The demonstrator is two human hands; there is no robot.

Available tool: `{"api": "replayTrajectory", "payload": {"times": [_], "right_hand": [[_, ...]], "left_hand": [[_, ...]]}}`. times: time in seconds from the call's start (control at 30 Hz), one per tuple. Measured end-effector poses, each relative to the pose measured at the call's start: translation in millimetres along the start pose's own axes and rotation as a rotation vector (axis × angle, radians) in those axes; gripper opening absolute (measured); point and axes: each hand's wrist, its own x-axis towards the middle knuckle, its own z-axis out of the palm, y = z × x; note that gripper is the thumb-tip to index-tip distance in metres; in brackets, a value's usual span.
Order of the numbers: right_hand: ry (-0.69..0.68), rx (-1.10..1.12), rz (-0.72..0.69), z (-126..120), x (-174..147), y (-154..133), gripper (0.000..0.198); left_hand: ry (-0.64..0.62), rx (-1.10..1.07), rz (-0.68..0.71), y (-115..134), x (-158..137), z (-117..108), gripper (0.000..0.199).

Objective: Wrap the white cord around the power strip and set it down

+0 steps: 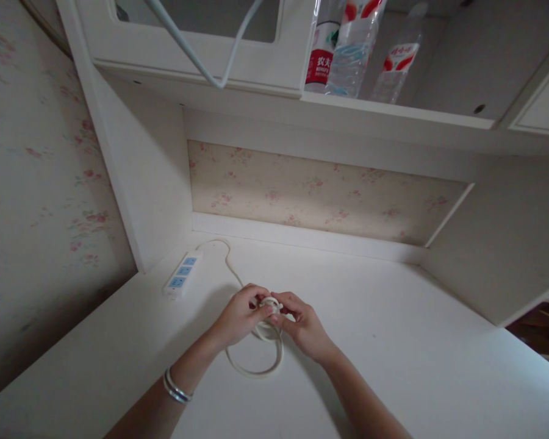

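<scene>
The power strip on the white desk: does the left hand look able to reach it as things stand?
Probably yes: only desktop shows between the left hand and the power strip, but that hand holds the white cable and may need to release it.

Light is dim — soft shadows lie on the white desk point(393, 347) — and the edges look stretched.

My cord point(257, 375) is creamy white and my bracelet point(176, 390) silver. The table point(393, 329) before me is plain white, as is the power strip point(182, 275), whose socket panels point(183, 271) are light blue. I see cream wallpaper point(320, 198) with a pinkish-red floral pattern, and clear bottles point(351, 70) with red-and-white labels point(401, 57) in the white cabinet point(269, 66).
</scene>
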Motion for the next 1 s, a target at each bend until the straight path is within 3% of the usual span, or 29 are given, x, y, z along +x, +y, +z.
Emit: {"api": "replayTrajectory", "payload": {"times": [0.2, 0.57, 1.0], "right_hand": [[-0.012, 0.142, 0.039, -1.7, -0.6, 7.7, 0.037], [-0.043, 0.030, 0.030, -4.9, 0.4, 2.1, 0.032], [0.143, -0.163, 0.019, 0.9, 1.7, 10.7, 0.028]], "left_hand": [[-0.032, 0.012, -0.015, -0.6, -2.1, -2.1, 0.021], [0.010, 0.127, 0.079, 2.4, -3.1, 0.4, 0.008], [0.114, 0.189, 0.082, -6.0, -0.6, 6.2, 0.011]]}}
